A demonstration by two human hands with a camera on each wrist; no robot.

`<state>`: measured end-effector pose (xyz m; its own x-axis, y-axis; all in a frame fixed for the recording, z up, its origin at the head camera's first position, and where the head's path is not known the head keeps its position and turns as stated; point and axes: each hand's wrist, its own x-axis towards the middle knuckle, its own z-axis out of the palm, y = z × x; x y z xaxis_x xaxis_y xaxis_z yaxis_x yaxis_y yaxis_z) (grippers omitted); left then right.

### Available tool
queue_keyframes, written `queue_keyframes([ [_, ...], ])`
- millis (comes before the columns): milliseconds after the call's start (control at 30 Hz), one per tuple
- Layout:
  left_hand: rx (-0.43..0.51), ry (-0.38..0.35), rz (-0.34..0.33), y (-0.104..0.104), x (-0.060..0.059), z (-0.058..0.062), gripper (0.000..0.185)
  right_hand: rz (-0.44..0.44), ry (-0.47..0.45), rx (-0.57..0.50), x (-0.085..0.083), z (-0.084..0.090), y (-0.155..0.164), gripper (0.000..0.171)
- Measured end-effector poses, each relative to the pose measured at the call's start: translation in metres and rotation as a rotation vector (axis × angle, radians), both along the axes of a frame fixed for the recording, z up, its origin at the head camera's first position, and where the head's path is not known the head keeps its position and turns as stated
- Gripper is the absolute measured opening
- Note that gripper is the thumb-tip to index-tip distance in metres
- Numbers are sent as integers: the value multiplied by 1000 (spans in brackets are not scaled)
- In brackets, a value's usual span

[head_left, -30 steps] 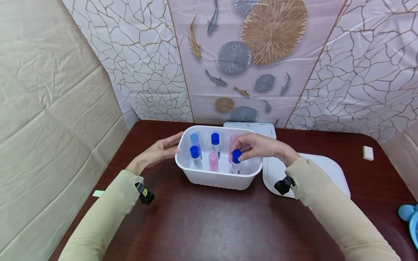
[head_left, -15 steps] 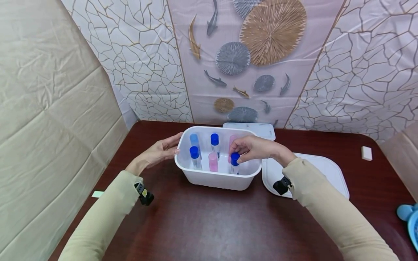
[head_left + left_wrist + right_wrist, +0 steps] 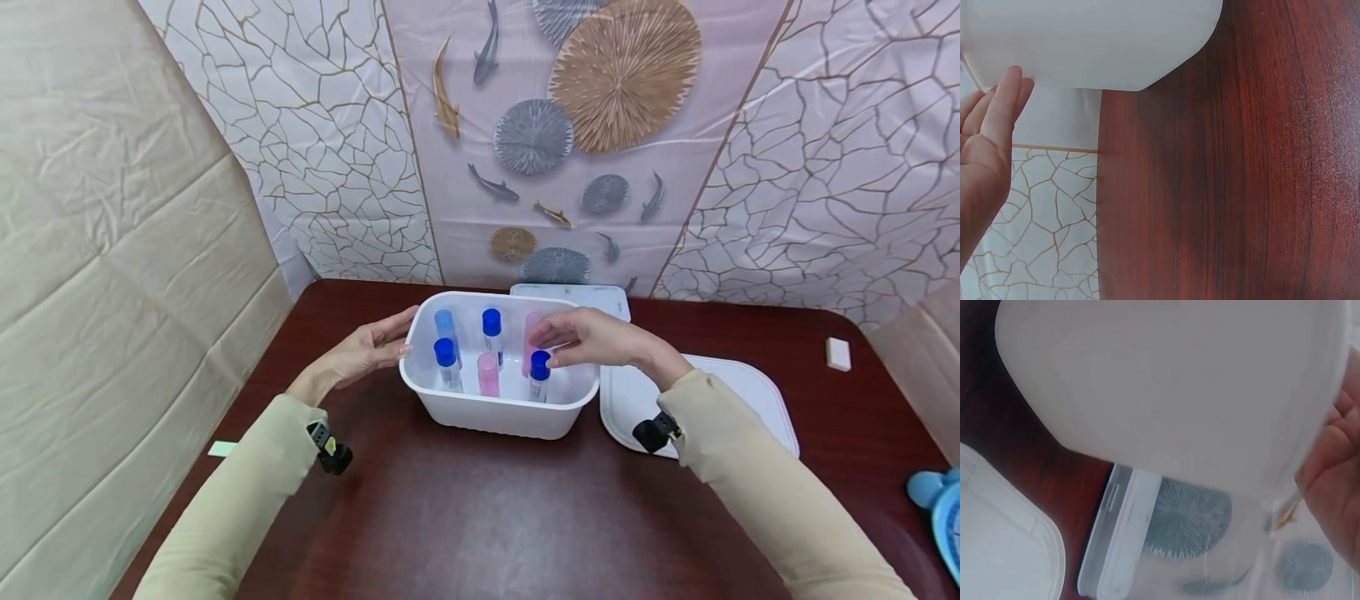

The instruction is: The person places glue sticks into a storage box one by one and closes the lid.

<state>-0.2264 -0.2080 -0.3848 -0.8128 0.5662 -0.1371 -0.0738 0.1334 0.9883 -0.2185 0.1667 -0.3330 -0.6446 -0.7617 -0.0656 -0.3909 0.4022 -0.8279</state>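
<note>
A white tub [image 3: 498, 417] stands on the dark red table [image 3: 465, 508]. Several capped tubes stand upright in it: blue-capped ones [image 3: 445, 353] [image 3: 491, 323] and pink ones [image 3: 488, 373]. My left hand [image 3: 372, 347] rests flat against the tub's left wall, fingers [image 3: 999, 103] straight on the tub [image 3: 1091, 37]. My right hand [image 3: 583, 337] hovers over the tub's right end with loosely extended fingers. Its thumb is beside the cap of a blue-capped tube [image 3: 539, 367] standing at the front right. The right wrist view shows the tub's wall [image 3: 1166, 387] and my palm [image 3: 1335, 475].
A large white lid [image 3: 720, 392] lies right of the tub, and a second lid [image 3: 573, 293] lies behind it. A small white block [image 3: 837, 353] sits far right. A blue object [image 3: 937, 512] is at the right edge. A pale slip [image 3: 222, 448] lies left.
My right hand lowered the blue-capped tube into the tub's front right, then its fingers opened off the cap. The left hand stayed on the tub.
</note>
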Motion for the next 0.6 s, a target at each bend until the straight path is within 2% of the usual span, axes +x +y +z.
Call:
queue_keyframes([
  [167, -22, 3, 4, 1, 0, 0, 71, -130, 31, -88, 7, 4, 19, 37],
  [300, -23, 9, -6, 1, 1, 0, 70, -260, 20, -245, 13, 0, 41, 38],
  [367, -26, 13, -5, 1, 1, 0, 71, -341, -22, -398, 17, -4, 54, 38],
  [500, -27, 15, 2, 1, 2, 0, 72, -503, -161, -836, 28, -17, 88, 39],
  [600, -21, 15, -1, 2, 3, 1, 72, -607, -236, -1128, 36, -38, 127, 42],
])
